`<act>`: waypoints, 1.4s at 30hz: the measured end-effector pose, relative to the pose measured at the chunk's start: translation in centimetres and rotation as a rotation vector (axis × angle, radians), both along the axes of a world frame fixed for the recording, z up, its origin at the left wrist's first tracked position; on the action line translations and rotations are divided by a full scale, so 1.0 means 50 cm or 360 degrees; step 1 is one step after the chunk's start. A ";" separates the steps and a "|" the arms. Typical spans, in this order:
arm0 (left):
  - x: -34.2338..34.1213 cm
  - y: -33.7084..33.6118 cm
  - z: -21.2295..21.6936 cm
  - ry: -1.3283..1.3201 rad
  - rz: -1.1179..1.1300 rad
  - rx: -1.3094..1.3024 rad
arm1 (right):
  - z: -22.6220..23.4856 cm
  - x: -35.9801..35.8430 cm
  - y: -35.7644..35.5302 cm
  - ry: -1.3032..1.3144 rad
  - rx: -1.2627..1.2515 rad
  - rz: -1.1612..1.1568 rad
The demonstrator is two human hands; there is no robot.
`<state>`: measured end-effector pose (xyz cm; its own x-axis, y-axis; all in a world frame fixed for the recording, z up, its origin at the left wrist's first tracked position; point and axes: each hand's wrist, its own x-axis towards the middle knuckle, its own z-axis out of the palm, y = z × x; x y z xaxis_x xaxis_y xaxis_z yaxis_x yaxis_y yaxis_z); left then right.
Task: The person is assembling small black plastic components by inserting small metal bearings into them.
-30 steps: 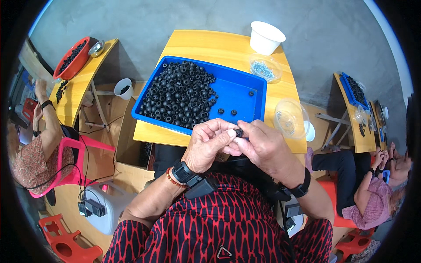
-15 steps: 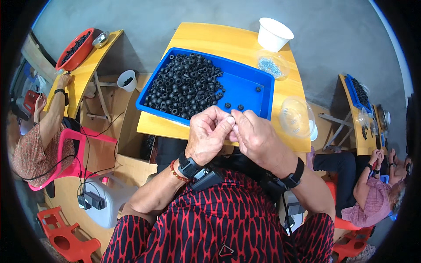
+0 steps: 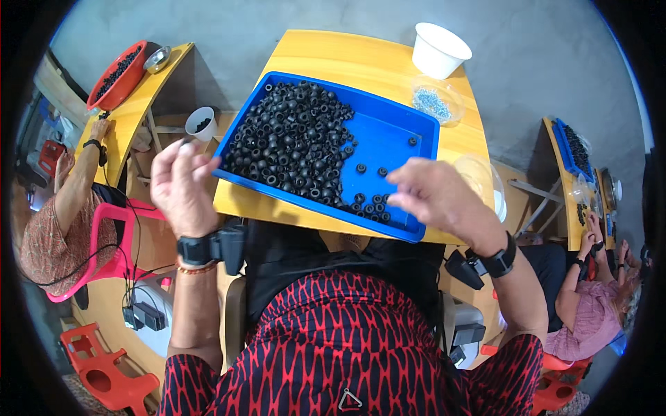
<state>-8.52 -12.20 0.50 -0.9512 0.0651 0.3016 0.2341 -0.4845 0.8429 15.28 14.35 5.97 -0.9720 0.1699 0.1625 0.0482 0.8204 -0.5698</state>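
A blue tray [image 3: 388, 125] on the table in front of me holds a big heap of small black hollow rubber-looking caps [image 3: 284, 132] on its left side. A few loose caps [image 3: 368, 208] lie at the near right. My left hand [image 3: 182, 187] is raised just off the tray's left edge. Its fingers are pinched, with a small dark piece, likely one of the caps, at the tips. Over the tray's right side hovers my right hand [image 3: 444, 197], blurred, its thumb and forefinger apart and nothing visible between them.
A white tub [image 3: 440, 52] and a clear dish of small silvery-blue pieces [image 3: 431, 104] stand at the far right. Another clear container [image 3: 479, 177] is partly behind my right hand. A white bucket [image 3: 200, 125] sits below the left. People work at side tables [image 3: 146, 97] on both sides.
My hands were together at the tray's near edge and have parted. The left moved left with a small dark piece; the right moved right, over the tray. Loose caps at the near right are uncovered.
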 end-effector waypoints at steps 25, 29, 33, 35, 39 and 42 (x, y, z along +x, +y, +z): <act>-0.123 -0.188 -0.361 -0.1134 0.0015 -0.0522 | -0.076 -0.144 -0.028 -0.0288 -0.0068 0.0691; -0.098 -0.167 -0.327 -0.1065 0.0078 -0.0452 | -0.083 -0.136 -0.015 -0.0325 -0.0056 0.0641; -0.109 -0.178 -0.332 -0.0943 0.0254 -0.0324 | -0.093 -0.113 0.007 -0.0409 -0.0070 0.0699; -0.120 -0.187 -0.307 -0.0929 0.0263 -0.0308 | -0.090 -0.102 0.027 -0.0371 -0.0085 0.0672; -0.123 -0.183 -0.248 -0.0853 0.0367 -0.0188 | -0.086 -0.113 0.022 -0.0196 -0.0266 0.0629; -0.110 -0.152 -0.199 -0.0736 0.0389 -0.0096 | -0.071 -0.136 -0.017 -0.0236 -0.0371 0.0658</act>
<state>-13.99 -19.79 -9.44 -0.9736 -0.1713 -0.1509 -0.0689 -0.4095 0.9097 8.47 13.51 2.44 -0.9754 -0.2193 0.0206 -0.1597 0.6398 -0.7518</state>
